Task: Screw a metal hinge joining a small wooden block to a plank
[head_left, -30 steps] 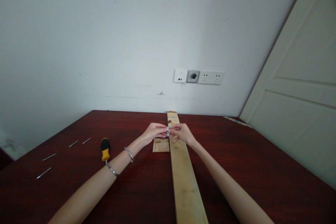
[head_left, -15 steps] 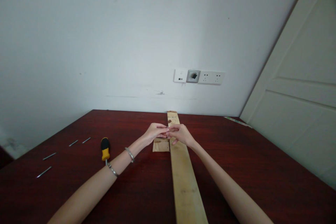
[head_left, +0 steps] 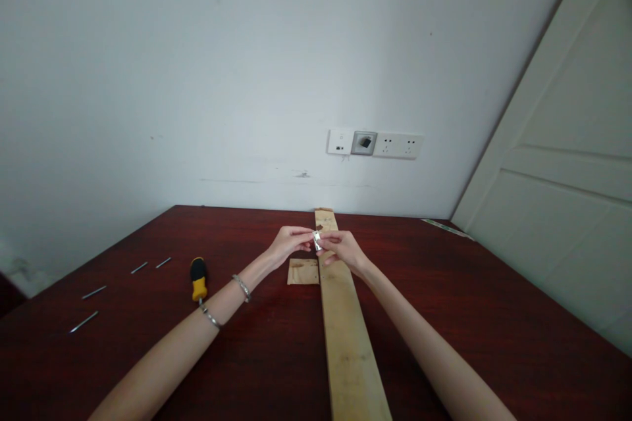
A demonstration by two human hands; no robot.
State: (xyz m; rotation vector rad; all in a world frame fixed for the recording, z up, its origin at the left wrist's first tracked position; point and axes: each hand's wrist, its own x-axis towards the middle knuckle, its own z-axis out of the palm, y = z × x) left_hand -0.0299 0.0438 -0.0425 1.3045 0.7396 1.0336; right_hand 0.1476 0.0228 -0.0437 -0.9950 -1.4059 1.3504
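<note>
Between the fingertips of both hands is a small silvery metal plate, partly hidden by fingers; its exact kind cannot be made out. My left hand pinches its left side. From the right, my right hand closes thumb and fingers on it. Both hands hover over a long wooden board that runs from the near edge to the wall. A short wooden block lies against the board's left side, just below my left hand.
On the dark red table, a yellow and black screwdriver lies left of my left forearm. Farther left are several metal bits, one a thin rod. A flat strip rests at the back right. Wall sockets sit above.
The metal plate has come into view between my fingers, turned toward me. Both hands have risen slightly, uncovering more of the wooden block.
</note>
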